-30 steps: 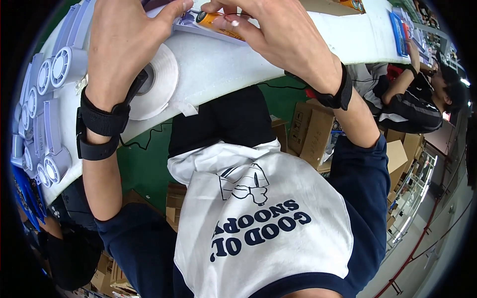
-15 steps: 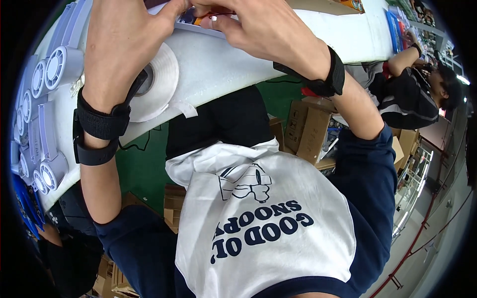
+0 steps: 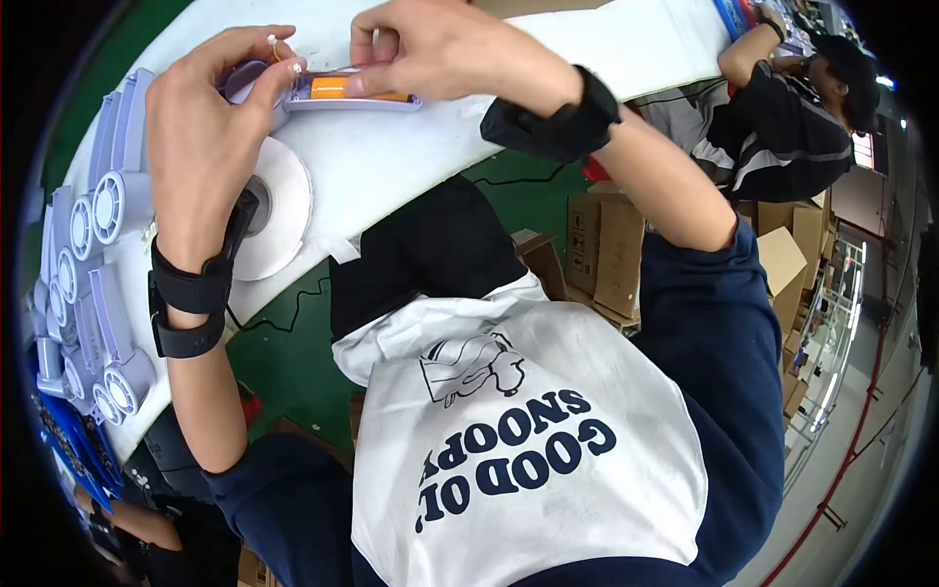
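A lavender plastic fan housing (image 3: pixel 404 105) lies at the far side of the white table, its long handle shell facing up and its round end toward the left. In the handle sits an orange cylindrical battery (image 3: pixel 330 88). My left hand (image 3: pixel 207 132) is closed around the round end, partly hiding it; a small white connector (image 3: pixel 273 40) on a thin wire sticks up between thumb and fingers. My right hand (image 3: pixel 445 54) has its fingertips closed on the battery, covering its right part. Both wrists wear black straps.
A roll of white tape (image 3: pixel 284 210) lies by my left wrist, its loose end over the table edge. Several lavender fan housings (image 3: pixel 122 207) are lined up at the left. Cardboard boxes (image 3: pixel 603 254) stand below the table. Another person (image 3: pixel 773 127) works at the right.
The view has shifted, so the table and hands appear lower. My right hand has moved left relative to the tape roll, and the housing with its battery now shows more fully.
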### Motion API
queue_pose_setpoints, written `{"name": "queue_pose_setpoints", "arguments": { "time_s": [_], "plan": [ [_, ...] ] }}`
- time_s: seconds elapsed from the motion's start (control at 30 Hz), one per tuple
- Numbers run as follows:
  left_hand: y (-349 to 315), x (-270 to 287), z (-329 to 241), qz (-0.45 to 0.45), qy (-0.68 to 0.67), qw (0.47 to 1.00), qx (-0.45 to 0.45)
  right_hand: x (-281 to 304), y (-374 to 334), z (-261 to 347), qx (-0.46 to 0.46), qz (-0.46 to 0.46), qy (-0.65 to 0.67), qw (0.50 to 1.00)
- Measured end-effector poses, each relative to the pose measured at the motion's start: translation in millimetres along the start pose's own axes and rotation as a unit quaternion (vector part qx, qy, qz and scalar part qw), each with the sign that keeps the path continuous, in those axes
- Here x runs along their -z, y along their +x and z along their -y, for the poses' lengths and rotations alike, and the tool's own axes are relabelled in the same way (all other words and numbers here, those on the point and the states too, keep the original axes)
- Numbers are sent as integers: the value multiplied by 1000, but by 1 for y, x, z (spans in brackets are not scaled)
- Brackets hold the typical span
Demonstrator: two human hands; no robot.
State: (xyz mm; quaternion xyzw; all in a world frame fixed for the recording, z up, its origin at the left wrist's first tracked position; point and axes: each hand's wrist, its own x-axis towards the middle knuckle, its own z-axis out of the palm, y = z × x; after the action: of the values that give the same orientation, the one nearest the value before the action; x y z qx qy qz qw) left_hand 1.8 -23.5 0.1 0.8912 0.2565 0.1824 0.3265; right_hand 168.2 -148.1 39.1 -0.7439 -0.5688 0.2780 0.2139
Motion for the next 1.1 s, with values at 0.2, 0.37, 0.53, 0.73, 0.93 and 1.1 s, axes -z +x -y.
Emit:
{"name": "queue_pose_setpoints", "arguments": {
  "time_s": [0.2, 0.37, 0.53, 0.73, 0.93, 1.1],
  "plan": [
    [4, 30, -23, 70, -95, 993, 19, 8, -18, -41, 67, -63, -46, 995],
    [11, 41, -38, 189, 80, 977, -64, 89, -57, -102, 118, -269, -2, 956],
    [68, 71, -12, 245, 164, 955, -4, 159, -46, -123, -10, -218, 142, 965],
    [186, 118, 98, 31, 218, 969, 116, 175, 36, -181, 26, -221, -161, 962],
    [225, 107, 190, -59, 254, 926, 272, 171, 69, -171, -43, -141, -199, 969],
    [190, 79, 86, -104, 215, 971, 16, 194, 42, -145, 191, -264, 23, 945]
  ]
}}
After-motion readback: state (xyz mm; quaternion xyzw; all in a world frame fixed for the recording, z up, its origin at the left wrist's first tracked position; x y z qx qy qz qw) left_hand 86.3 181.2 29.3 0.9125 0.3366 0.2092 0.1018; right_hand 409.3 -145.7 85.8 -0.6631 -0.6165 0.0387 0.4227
